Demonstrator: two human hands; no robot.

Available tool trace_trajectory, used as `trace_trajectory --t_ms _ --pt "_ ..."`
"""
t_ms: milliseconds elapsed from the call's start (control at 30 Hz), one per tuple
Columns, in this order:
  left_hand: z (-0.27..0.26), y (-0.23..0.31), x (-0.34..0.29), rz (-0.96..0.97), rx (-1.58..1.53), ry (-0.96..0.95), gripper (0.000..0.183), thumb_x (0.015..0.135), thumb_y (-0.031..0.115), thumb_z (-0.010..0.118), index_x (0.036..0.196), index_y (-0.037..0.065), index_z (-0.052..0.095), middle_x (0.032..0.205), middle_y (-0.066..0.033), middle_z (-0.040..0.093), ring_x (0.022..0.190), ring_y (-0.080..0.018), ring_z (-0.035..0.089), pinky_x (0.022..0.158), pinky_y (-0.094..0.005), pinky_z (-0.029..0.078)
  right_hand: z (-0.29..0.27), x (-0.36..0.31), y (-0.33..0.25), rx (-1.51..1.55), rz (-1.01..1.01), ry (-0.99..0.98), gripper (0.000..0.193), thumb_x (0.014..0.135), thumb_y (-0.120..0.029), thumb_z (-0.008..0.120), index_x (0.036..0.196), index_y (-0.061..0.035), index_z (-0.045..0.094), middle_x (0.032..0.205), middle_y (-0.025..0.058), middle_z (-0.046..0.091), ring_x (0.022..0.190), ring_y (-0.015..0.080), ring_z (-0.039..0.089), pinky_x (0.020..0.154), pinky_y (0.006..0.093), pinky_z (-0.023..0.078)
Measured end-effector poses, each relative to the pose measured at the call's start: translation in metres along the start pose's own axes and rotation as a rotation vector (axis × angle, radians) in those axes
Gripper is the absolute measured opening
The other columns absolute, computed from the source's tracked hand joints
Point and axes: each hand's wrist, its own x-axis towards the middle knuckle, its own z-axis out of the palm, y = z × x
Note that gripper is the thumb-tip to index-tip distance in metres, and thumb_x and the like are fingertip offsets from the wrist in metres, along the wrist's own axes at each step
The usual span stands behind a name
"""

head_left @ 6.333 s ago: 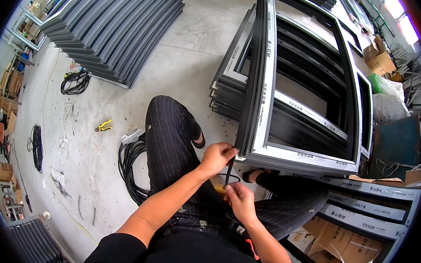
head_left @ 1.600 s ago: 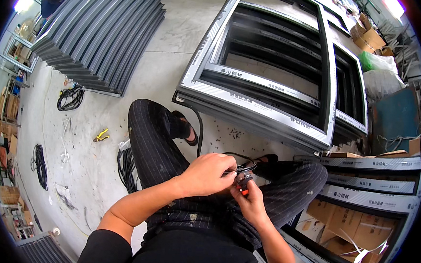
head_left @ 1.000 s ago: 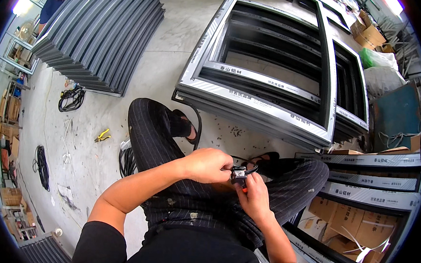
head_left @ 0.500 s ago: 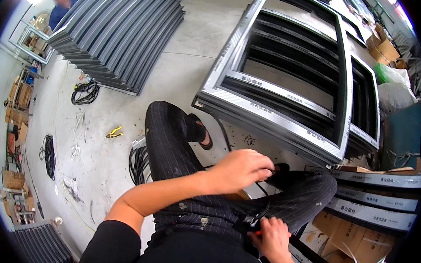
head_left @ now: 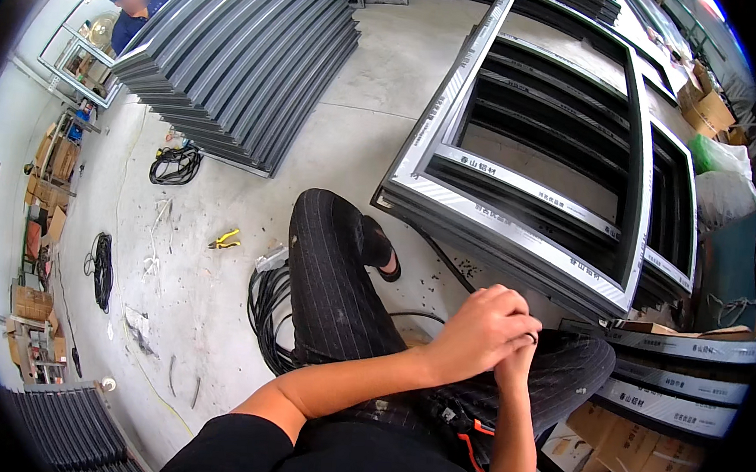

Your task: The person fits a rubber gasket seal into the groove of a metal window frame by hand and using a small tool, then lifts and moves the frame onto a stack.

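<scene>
My left hand [head_left: 483, 327] and my right hand [head_left: 516, 359] are pressed together above my right thigh, fingers closed. A small black tip, apparently of the black rubber strip [head_left: 444, 259], pokes out at the fingers. That strip runs from under the near edge of the stacked window frames [head_left: 509, 222] to my hands. Which hand grips it more is hidden. Orange-handled pliers [head_left: 471, 449] lie in my lap below my right wrist, their head dark against my trousers. Beside my left leg lies a coil of black strip [head_left: 267, 316], with one length running behind my leg toward my hands.
Yellow-handled pliers [head_left: 224, 240] lie on the floor to the left. Further out are black coils [head_left: 103, 273] and scraps. A tall stack of grey profiles [head_left: 250, 64] stands ahead left, with a person [head_left: 136, 14] behind it. Wrapped bars [head_left: 673, 371] and cardboard [head_left: 634, 442] are at my right.
My right hand has left the orange-handled pliers in my lap and risen to meet my left hand. The left hand has moved slightly right and down. The view has shifted a little.
</scene>
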Motion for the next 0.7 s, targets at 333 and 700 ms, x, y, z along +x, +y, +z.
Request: trace_trajectory --t_ms 333,700 --pt "-0.075 -0.16 -0.04 -1.006 -0.612 0.742 0.031 0.087 0.024 0.071 0.094 -0.002 0.056 0.084 -0.0081 0.063 0.073 -0.0154 0.063 0.064 -0.0258 0.052 -0.007 0.049 0.009 0.152 0.197 0.177 0.015 0.091 -0.014 0.064 0.099 -0.0003 0.064 0.077 0.003 0.061 0.066 0.0081 0.053 0.057 0.0215 0.041" --pt "-0.077 -0.188 -0.044 -0.963 -0.861 0.853 0.022 0.089 0.021 0.068 0.088 0.002 0.056 0.084 -0.0115 0.065 0.077 -0.0216 0.066 0.069 -0.03 0.055 -0.013 0.051 0.029 0.146 0.207 0.215 0.017 0.09 -0.014 0.066 0.098 0.0009 0.064 0.076 0.0034 0.061 0.067 0.0094 0.054 0.058 0.0222 0.041"
